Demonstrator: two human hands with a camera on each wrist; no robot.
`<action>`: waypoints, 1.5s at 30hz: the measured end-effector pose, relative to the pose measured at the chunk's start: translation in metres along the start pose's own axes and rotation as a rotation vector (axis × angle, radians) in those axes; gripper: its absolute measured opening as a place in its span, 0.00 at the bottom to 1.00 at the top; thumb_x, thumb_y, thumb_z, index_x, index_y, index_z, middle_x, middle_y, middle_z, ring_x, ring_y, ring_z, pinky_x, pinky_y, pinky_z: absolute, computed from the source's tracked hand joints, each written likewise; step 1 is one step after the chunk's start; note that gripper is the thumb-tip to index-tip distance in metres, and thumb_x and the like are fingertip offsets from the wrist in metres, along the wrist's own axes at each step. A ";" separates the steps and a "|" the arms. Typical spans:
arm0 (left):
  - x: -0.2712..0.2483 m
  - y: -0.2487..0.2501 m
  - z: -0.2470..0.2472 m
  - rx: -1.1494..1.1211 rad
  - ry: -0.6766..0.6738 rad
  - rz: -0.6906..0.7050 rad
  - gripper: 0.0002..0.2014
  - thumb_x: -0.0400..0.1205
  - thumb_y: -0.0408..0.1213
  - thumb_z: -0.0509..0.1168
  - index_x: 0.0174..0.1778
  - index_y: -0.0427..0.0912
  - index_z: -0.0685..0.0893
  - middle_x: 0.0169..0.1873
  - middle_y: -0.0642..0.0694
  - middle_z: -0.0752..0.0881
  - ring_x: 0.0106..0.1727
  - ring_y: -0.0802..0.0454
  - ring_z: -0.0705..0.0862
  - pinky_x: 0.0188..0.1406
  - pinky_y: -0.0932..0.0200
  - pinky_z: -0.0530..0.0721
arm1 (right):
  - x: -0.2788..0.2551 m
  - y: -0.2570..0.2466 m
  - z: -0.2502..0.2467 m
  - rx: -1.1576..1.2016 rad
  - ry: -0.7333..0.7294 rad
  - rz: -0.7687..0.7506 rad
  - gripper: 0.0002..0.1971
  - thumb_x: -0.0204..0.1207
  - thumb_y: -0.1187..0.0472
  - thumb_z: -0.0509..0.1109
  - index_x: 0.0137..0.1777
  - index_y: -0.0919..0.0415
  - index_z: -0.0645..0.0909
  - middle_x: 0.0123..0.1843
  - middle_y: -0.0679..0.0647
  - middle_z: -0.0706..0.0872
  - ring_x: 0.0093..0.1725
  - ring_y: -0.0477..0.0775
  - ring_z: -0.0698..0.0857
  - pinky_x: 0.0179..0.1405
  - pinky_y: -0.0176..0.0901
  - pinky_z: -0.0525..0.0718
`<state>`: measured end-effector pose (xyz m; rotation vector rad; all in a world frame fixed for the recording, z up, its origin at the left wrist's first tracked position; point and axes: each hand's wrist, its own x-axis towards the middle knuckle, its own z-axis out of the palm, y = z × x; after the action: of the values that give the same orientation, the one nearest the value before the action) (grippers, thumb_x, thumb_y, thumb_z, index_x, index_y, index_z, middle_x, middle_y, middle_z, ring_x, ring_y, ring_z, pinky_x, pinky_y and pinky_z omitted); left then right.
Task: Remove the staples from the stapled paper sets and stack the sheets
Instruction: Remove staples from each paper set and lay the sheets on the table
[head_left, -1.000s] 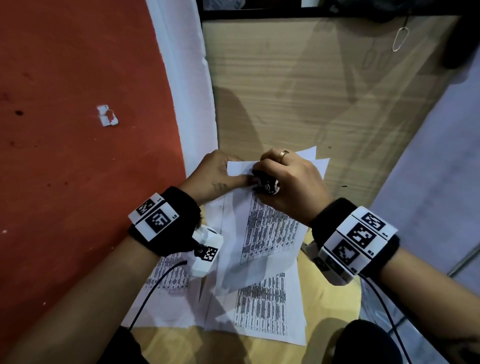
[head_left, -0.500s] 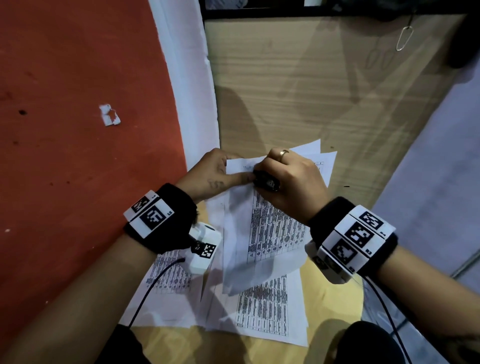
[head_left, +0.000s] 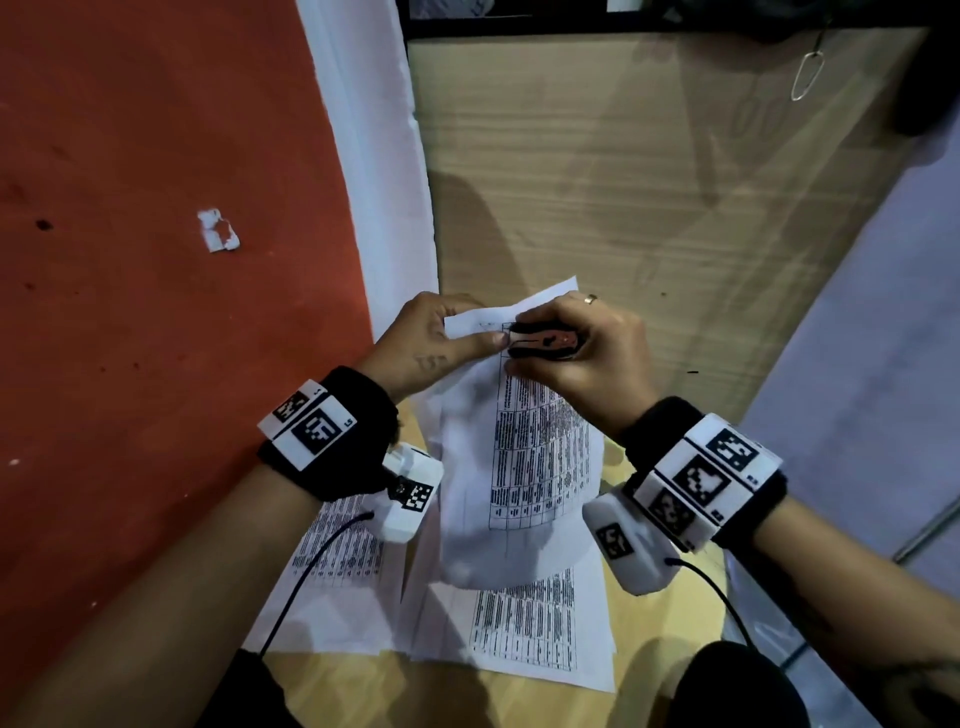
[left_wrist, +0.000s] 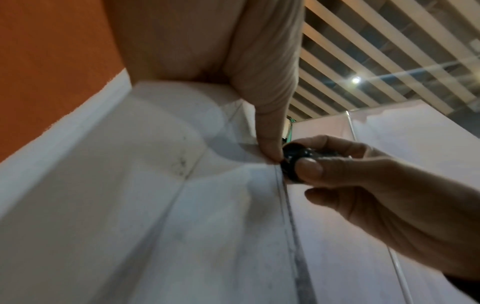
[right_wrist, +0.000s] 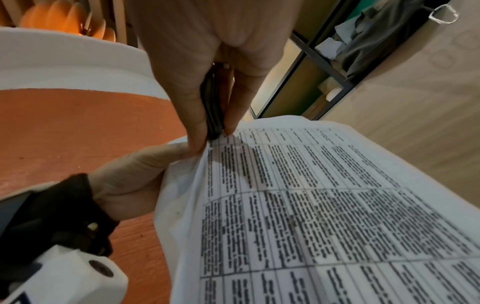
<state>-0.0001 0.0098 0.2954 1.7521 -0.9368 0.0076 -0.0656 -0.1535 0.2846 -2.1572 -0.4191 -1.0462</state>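
Dim indoor light, soft shadows, wide-angle edge bending, blurry wrist close-ups

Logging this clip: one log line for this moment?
step: staple removal | left hand: pinches paper set corner | right hand: staple remover at corner

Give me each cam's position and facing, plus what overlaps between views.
Head: above, looking down at the held paper set; both forearms, left hand, right hand show.
Left wrist: under the left hand, looking up at the ceiling.
Right wrist: behind the right hand, looking along the printed sheet.
Shared by all: black staple remover at the paper's corner.
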 end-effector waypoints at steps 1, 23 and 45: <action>0.001 -0.001 0.002 0.055 0.023 0.018 0.10 0.77 0.33 0.72 0.36 0.54 0.84 0.27 0.66 0.85 0.33 0.73 0.81 0.35 0.75 0.73 | 0.000 0.000 0.001 -0.011 0.005 -0.007 0.14 0.54 0.63 0.82 0.41 0.64 0.87 0.38 0.56 0.88 0.38 0.49 0.83 0.38 0.37 0.78; 0.005 -0.030 -0.016 0.291 0.191 -0.105 0.12 0.62 0.60 0.70 0.32 0.57 0.84 0.36 0.44 0.89 0.42 0.39 0.88 0.45 0.40 0.86 | -0.022 0.042 0.000 -0.463 -0.487 0.300 0.24 0.61 0.59 0.79 0.59 0.58 0.82 0.61 0.55 0.80 0.58 0.60 0.81 0.55 0.50 0.81; 0.006 0.012 0.005 1.029 0.193 0.115 0.13 0.74 0.58 0.69 0.44 0.53 0.87 0.34 0.55 0.82 0.53 0.47 0.81 0.50 0.52 0.61 | 0.018 0.007 -0.019 -0.158 -0.534 0.219 0.25 0.48 0.63 0.87 0.49 0.60 0.88 0.46 0.50 0.77 0.49 0.55 0.82 0.55 0.52 0.81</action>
<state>-0.0053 0.0013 0.3060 2.5491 -0.9513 0.8494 -0.0611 -0.1721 0.3041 -2.5497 -0.3360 -0.3824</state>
